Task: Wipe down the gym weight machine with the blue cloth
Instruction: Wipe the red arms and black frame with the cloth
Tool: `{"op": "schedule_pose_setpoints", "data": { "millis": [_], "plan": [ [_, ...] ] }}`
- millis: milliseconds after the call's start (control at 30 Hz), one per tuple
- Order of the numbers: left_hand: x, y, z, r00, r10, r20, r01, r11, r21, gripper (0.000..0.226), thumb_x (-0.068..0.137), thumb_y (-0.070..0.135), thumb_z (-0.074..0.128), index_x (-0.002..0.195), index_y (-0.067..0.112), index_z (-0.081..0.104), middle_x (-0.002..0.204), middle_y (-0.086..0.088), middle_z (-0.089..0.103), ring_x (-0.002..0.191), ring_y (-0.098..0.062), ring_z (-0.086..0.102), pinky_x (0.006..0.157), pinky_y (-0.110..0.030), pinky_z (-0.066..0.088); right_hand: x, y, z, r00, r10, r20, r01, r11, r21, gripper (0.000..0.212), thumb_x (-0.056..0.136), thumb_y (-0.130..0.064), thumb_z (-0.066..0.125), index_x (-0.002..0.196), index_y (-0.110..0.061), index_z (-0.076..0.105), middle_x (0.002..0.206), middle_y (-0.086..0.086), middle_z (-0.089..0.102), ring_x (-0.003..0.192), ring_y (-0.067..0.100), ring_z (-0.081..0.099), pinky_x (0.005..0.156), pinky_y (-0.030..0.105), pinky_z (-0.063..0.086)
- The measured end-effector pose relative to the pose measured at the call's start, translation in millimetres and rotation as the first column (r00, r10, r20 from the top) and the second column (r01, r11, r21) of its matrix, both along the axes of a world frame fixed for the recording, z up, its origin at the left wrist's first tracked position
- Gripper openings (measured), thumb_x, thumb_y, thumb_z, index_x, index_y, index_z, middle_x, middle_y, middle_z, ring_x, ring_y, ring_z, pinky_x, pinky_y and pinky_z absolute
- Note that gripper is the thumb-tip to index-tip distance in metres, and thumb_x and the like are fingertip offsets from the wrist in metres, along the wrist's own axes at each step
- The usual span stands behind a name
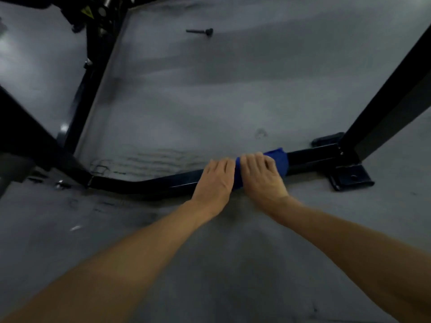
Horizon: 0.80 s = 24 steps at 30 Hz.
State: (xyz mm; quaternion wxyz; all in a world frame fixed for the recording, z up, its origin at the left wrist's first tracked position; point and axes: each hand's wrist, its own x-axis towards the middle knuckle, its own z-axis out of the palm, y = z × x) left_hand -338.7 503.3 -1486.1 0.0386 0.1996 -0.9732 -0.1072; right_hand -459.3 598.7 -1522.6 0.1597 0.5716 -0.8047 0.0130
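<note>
Head view, floor: grey, scuffed gym floor [233,94] fills most of the frame; dark streak marks at lower centre-left, just above the bar.
Machine frame: black square-tube steel base bar of the weight machine [149,183] runs across the lower middle of the frame, left to right, with a slight bend left of centre.
Upright: black steel post [391,94] rises from the bar's right end toward the upper right.
Foot plate: black bolted floor bracket [352,177] at the base of that post, flat on the floor.
Cloth: folded blue microfibre cloth [279,159] draped over the base bar, right of centre, just left of the post.
Right hand [262,174]: palm down on the cloth, fingers curled over it and the bar's far edge.
Left hand [215,179]: just beside the right, fingers curled over the bare bar, touching the cloth's left edge.
Loose item: small black pin [200,31] lying on the floor, upper centre.
Upper left: more black frame members [93,73], blurred.
</note>
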Motion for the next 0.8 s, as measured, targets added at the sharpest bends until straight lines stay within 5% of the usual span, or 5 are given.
{"op": "schedule_pose_setpoints", "data": {
  "millis": [200,300,433,667,800],
  "plan": [
    [85,-51,-8,0.988,-0.009,0.153,0.047,0.969,-0.243,0.085,0.06,-0.004,0.081,0.138,-0.002,0.046,0.13,-0.021,0.057,0.112,-0.038,0.058,0.105,-0.049,0.047,59,-32,10,0.999,0.046,-0.004,-0.045,0.998,0.034,0.044,0.092,-0.019,0.044,0.133,-0.005,0.052,0.114,0.013,0.058,0.101,0.034,0.057,0.089,0.044,0.041],
    [108,-49,-3,0.956,0.079,0.283,-0.008,0.97,-0.244,0.101,0.08,0.006,0.073,0.162,0.018,0.016,0.162,-0.017,0.027,0.145,-0.044,0.03,0.121,-0.06,0.022,9,7,17,0.998,0.029,-0.048,-0.025,0.995,0.092,0.053,0.085,-0.022,0.041,0.137,-0.016,0.05,0.118,0.008,0.059,0.099,0.032,0.057,0.091,0.045,0.037],
    [139,-48,0,0.929,0.217,0.298,-0.137,0.953,-0.269,0.116,0.087,-0.005,0.058,0.155,0.042,-0.022,0.166,-0.021,-0.001,0.15,-0.053,-0.002,0.12,-0.064,0.003,-35,40,28,0.987,-0.136,-0.087,0.153,0.961,0.232,0.058,0.083,-0.019,0.033,0.139,-0.009,0.044,0.116,0.018,0.056,0.099,0.039,0.053,0.09,0.052,0.035],
    [180,-76,-10,0.957,0.194,0.217,-0.149,0.967,-0.206,0.098,0.061,-0.007,0.084,0.146,-0.015,0.036,0.151,-0.034,0.039,0.142,-0.046,0.039,0.113,-0.048,0.041,124,-104,7,0.962,0.233,-0.144,-0.219,0.97,0.106,0.038,0.097,-0.018,0.036,0.124,-0.001,0.056,0.092,0.015,0.062,0.077,0.032,0.057,0.072,0.044,0.046],
    [211,-76,-4,0.893,0.334,0.303,-0.275,0.936,-0.222,0.106,0.09,0.01,0.068,0.161,0.018,-0.01,0.163,-0.03,-0.011,0.153,-0.044,-0.009,0.125,-0.044,0.018,140,-113,15,0.95,0.309,-0.039,-0.303,0.945,0.12,0.044,0.099,-0.017,0.031,0.136,0.0,0.047,0.104,0.016,0.06,0.086,0.035,0.058,0.074,0.046,0.045]
  ]
}}
